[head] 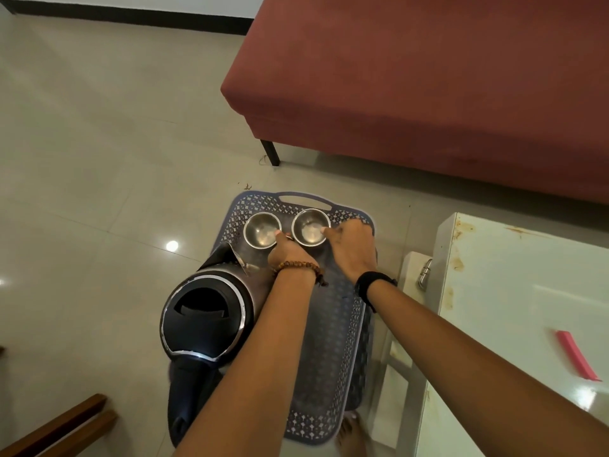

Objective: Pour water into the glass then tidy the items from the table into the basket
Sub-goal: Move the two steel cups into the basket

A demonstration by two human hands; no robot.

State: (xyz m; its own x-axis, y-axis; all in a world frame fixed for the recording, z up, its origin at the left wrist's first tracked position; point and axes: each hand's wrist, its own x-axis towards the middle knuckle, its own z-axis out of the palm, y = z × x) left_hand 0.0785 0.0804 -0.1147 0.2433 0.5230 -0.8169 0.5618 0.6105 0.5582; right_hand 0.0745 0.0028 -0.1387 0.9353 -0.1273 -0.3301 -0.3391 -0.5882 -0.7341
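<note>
Setting two round steel glasses (262, 229) (310, 226) into the grey perforated plastic basket (333, 341), our left hand (286, 252) and right hand (352, 249) each pinch a rim; next we judge both must let go.

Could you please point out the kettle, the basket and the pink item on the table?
kettle (206, 315): head view, on its black lid.
basket (333, 341): head view, on its bare floor.
pink item (576, 356): head view, on its middle.

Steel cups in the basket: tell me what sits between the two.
In the head view, only the left hand's fingertips reach into the narrow gap between the left cup and right cup; otherwise it is basket floor.
</note>
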